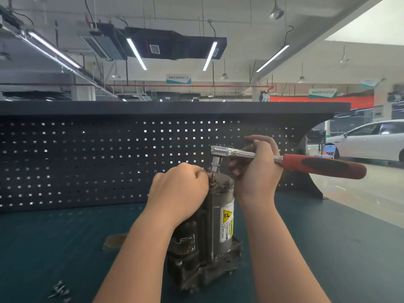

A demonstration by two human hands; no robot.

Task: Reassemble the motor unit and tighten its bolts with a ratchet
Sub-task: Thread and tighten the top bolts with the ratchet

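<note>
Head view. Motor unit [216, 217]: upright on the green table [65, 237], at 6 o'clock of centre; grey cylinder with a yellow warning label, grimy dark base, long bolt up its side. Ratchet [284, 159]: chrome head with socket down on the unit's top, red-black handle pointing to 3 o'clock. Right hand [256, 169]: fingers curled round the ratchet's shank. Left hand [181, 186]: fingers clenched at the unit's top; held item cannot be told. Loose hardware [60, 291] at 7 o'clock.
</note>
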